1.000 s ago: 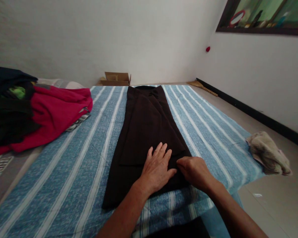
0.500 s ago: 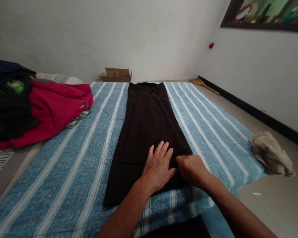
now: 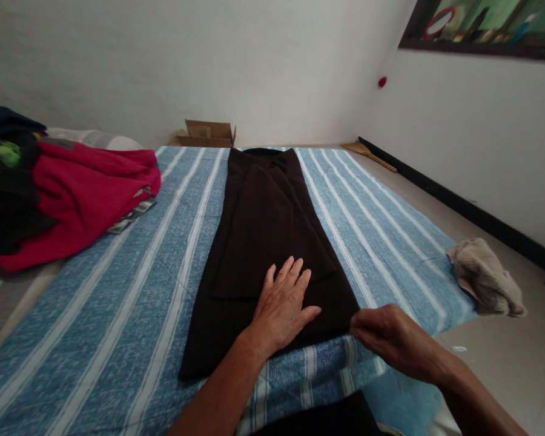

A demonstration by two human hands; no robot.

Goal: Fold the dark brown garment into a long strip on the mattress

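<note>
A dark brown top lies stretched out flat, its collar at the far end and a sleeve folded in across its middle. My left hand rests flat on its lower part with the fingers spread, holding nothing. At the near right corner of the hem, my right hand is closed in a pinch on the cloth. The fingertips of that hand are partly hidden. Beneath the top is a blue and white striped sheet.
Heaped clothes, including a red garment, lie at the left. A beige cloth hangs at the right edge of the sheet. An open cardboard box stands by the back wall, and a broom-like object lies at the far right.
My right hand has moved right and nearer, drawing the hem corner outward so that side lies straighter. My left hand stays flat on the top. The view has shifted slightly.
</note>
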